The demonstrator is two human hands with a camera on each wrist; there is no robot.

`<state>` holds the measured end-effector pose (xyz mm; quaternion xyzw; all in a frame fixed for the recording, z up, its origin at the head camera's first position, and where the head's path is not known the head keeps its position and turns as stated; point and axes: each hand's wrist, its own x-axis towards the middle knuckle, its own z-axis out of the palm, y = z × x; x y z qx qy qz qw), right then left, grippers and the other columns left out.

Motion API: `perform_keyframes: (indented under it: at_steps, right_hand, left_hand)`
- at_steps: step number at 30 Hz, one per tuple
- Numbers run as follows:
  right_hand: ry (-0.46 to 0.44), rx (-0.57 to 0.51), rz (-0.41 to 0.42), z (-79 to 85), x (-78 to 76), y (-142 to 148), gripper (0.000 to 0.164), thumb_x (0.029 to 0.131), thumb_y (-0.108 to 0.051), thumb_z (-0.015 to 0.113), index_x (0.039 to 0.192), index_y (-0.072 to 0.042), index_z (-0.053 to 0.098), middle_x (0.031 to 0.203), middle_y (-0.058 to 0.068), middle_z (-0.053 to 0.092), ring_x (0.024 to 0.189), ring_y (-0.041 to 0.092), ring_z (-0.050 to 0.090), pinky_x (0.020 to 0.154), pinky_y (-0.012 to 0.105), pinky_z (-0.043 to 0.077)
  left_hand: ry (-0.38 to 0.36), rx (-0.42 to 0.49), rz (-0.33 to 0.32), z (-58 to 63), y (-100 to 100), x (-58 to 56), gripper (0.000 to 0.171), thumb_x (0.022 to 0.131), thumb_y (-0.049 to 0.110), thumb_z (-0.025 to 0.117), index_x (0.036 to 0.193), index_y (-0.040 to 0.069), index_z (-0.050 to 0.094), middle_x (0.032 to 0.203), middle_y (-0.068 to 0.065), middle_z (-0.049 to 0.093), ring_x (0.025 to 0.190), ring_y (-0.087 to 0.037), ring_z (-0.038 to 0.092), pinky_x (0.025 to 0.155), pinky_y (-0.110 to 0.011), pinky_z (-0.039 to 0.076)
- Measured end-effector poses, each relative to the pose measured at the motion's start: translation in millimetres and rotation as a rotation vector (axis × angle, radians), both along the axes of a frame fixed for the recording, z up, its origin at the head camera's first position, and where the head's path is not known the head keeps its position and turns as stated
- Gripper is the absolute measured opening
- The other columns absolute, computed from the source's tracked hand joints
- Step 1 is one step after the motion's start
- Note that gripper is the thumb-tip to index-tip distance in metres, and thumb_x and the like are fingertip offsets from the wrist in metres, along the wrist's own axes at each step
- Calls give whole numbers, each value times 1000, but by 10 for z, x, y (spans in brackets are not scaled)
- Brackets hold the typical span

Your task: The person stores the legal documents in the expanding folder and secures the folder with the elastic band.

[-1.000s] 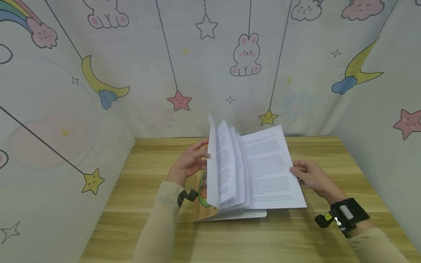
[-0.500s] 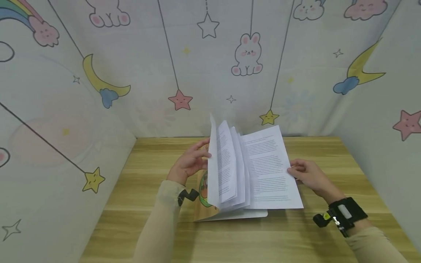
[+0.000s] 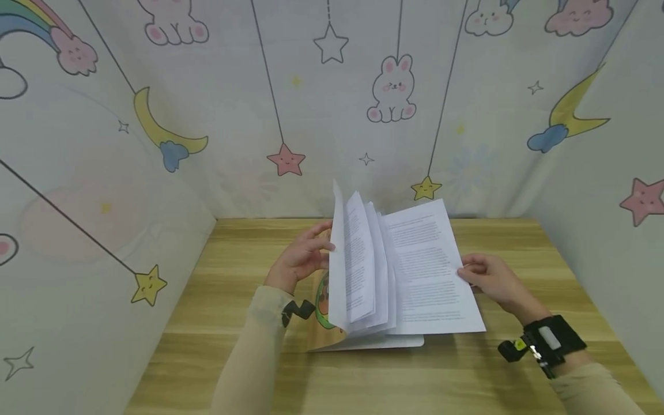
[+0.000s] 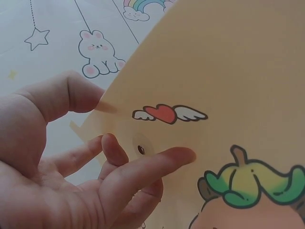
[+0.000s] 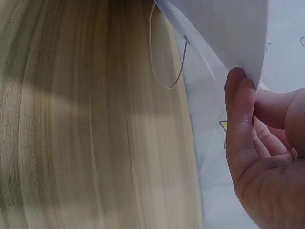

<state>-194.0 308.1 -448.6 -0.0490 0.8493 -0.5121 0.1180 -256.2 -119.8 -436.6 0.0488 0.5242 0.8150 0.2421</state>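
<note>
An orange cartoon folder (image 3: 320,337) stands partly opened on the table, its white inner cover (image 3: 338,276) raised and several printed sheets (image 3: 359,259) fanned inside. My left hand (image 3: 300,260) holds the raised cover at its left edge. In the left wrist view, the fingers of that left hand (image 4: 109,176) lie along the orange face, beside a winged heart (image 4: 162,113) and a small round fastener (image 4: 141,150). My right hand (image 3: 490,278) pinches the right edge of a printed sheet (image 3: 427,271), tilted out to the right. The right wrist view shows this pinch at the paper's edge (image 5: 248,57).
The wood-grain table (image 3: 249,311) meets a cartoon-printed cloth wall (image 3: 332,127) at the back, with more cloth at both sides. A thin loop (image 5: 167,86) hangs below the paper in the right wrist view. Black camera straps (image 3: 552,343) sit on the wrists.
My right hand shifts the sheet's edge slightly left, then back right. The left hand keeps its hold on the cover, and the view drifts slightly.
</note>
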Motion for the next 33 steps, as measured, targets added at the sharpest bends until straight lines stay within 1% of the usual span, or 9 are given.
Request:
perform_keyframes:
  at_steps: [4, 9, 15, 20, 23, 28, 33]
  right_hand:
    - [7, -4, -2, -6, 8, 11, 39, 107, -11, 61, 136, 14, 55, 112, 23, 74, 89, 21, 72, 74, 34, 61]
    - [-15, -32, 3, -37, -3, -9, 37, 106, -9, 61, 135, 14, 56, 111, 22, 75, 89, 21, 73, 74, 35, 61]
    - [-10, -27, 7, -55, -17, -58, 38, 108, -10, 57, 137, 14, 55, 115, 25, 73, 92, 21, 72, 75, 32, 61]
    - [-8, -37, 15, -57, -31, -103, 38, 109, -9, 54, 139, 14, 54, 118, 26, 70, 95, 23, 72, 77, 34, 61]
    - [-18, -48, 12, -67, -44, -135, 37, 109, -9, 54, 139, 13, 55, 119, 25, 70, 96, 24, 72, 78, 34, 62]
    - [-27, -36, 17, -102, -62, -184, 36, 108, -9, 56, 138, 11, 56, 118, 23, 70, 97, 24, 71, 79, 35, 62]
    - [-28, -26, 19, -80, -69, -221, 35, 108, -8, 57, 138, 11, 57, 116, 23, 71, 96, 26, 72, 79, 37, 62]
  left_hand:
    - [12, 6, 1, 2, 5, 12, 61, 91, -10, 53, 148, 10, 48, 124, -17, 57, 88, -30, 68, 70, -37, 60]
    - [18, 2, 1, -1, 17, 15, 61, 92, -10, 52, 149, 9, 48, 129, -21, 55, 89, -30, 68, 70, -38, 61]
    - [24, 3, -3, -5, 21, 8, 61, 91, -10, 53, 149, 9, 47, 129, -20, 55, 90, -30, 68, 71, -38, 60]
    - [25, -3, -4, -1, 25, 13, 62, 91, -9, 53, 150, 10, 47, 132, -22, 53, 92, -30, 68, 72, -39, 60]
    - [23, -2, -4, -4, 28, 14, 62, 92, -9, 53, 150, 10, 47, 133, -23, 53, 93, -31, 67, 72, -39, 60]
    - [24, 1, -2, -23, 18, 18, 62, 92, -10, 53, 150, 10, 48, 131, -20, 54, 94, -31, 66, 72, -39, 60]
    - [26, 5, 0, -25, 11, 21, 62, 92, -9, 53, 150, 11, 48, 137, -25, 51, 96, -32, 66, 73, -40, 60]
